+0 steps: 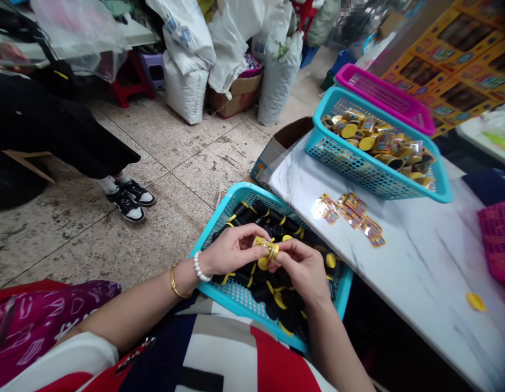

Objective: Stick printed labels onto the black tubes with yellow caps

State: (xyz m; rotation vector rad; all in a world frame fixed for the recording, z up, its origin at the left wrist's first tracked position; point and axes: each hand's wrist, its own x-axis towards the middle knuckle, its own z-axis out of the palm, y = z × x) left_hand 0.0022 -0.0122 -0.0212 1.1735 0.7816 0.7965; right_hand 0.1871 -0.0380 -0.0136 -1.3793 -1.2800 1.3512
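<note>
Hands [231, 251], two, on one yellow item [267, 248]

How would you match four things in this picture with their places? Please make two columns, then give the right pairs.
Things
1. Small yellow piece
2. Black pieces
3. Flat printed pieces
4. Black-and-white shoes

Places
A. lying on the white table
B. held by the left hand and right hand
C. on the speckled floor
D. inside the near turquoise basket

Pairs: 1-B, 2-D, 3-A, 4-C
</note>
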